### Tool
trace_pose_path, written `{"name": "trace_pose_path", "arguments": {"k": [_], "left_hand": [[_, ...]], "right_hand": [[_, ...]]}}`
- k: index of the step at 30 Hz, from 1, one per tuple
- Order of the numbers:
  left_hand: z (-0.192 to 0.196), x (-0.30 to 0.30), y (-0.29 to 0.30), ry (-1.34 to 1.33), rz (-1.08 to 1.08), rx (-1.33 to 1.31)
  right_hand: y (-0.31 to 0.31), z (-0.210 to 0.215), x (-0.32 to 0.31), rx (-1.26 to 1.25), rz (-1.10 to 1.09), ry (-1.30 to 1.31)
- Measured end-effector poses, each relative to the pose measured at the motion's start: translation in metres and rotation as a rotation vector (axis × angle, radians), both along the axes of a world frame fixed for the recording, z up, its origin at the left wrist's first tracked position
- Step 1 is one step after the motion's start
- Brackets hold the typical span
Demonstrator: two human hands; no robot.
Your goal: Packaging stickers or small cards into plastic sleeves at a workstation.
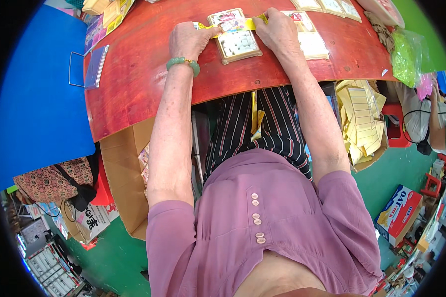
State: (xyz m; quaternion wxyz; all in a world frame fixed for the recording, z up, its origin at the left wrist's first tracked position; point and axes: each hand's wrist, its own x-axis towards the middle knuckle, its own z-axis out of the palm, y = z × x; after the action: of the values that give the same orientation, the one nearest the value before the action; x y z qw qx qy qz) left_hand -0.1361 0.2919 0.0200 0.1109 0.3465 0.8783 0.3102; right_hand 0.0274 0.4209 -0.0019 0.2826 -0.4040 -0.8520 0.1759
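Reader: Where are the hands?

Describer: Both bare hands reach forward over a glossy red counter (134, 84). The left hand (187, 40), with a bracelet of round green beads (196, 68) at its wrist, is on one side; the right hand (279, 33) is opposite.

Reader: What do they hold?

Describer: A yellow strip with colourful printing (234, 25). The left fingers pinch it near its left end, the right fingers near its right end, so it spans the gap between them.

Reader: What lies under it?

Describer: A shallow rectangular tray filled with small white pieces (239, 45). It sits on the counter between the hands, and the strip crosses it toward its far end. I cannot tell whether the strip is pressed against it.

Reader: And around that?

Describer: Just beside the right hand lies a second shallow tray with white contents (313, 45), partly hidden by that hand. More pale rectangular trays (332, 7) stand farther back on the right. Near the counter's right edge is a bright green plastic bag (406, 62). Well to the left, a flat clear plastic case (95, 68) lies near a smooth blue surface (39, 94).
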Motion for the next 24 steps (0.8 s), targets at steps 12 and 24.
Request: {"name": "trace_pose_path", "arguments": {"k": [12,24], "left_hand": [[0.001,0.003,0.004,0.033,-0.017,-0.026],[0.001,0.003,0.004,0.04,-0.011,0.016]], "right_hand": [[-0.019,0.005,0.01,0.138,-0.088,-0.031],[-0.057,0.003,-0.004,0.635,0.311,-0.179]]}}
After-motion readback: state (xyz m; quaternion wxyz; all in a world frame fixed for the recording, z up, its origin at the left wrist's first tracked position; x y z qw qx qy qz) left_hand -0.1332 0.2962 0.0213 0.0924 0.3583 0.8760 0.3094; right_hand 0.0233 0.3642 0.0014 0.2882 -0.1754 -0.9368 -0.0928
